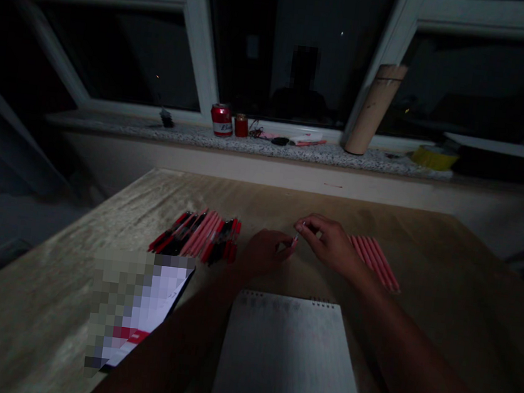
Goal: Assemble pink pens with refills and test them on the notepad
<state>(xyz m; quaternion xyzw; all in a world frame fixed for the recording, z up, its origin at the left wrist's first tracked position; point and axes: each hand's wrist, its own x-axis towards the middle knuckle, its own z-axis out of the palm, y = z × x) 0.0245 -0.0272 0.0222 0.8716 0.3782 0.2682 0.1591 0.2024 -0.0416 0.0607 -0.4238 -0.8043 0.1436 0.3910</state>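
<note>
Right now both hands meet near the middle of the table [447, 268], toward its far edge. My left hand [262, 253] is curled around the lower end of a thin pink pen [296, 237], and my right hand [332, 243] pinches its top w/ thumb and forefinger, prob. the cap, too dim to be sure. Best to keep the left grip firm and pull straight along the barrel, no twisting. Smooth plastic, slim and round. Loose pile of red and black pens [198, 235] on the left, neat row of pink ones [375, 260] behind my right wrist. Spiral notepad [291, 357], matte paper, sits at the near edge; wood-grain top.
</note>
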